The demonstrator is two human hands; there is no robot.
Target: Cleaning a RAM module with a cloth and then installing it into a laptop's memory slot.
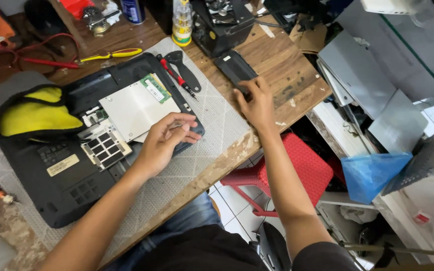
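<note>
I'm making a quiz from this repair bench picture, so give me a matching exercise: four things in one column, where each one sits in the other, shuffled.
Things:
1. black rectangular plastic cover panel
2. green memory board
3. red plastic stool
4. yellow-handled tool

Places:
A. on the floor beside the wooden table
B. on bare wood behind the opened black laptop
C. under the right hand
D. inside the laptop, next to the silver plate

Pairs: 1-C, 2-D, 3-A, 4-B. The left hand rests on the laptop's edge.
</note>
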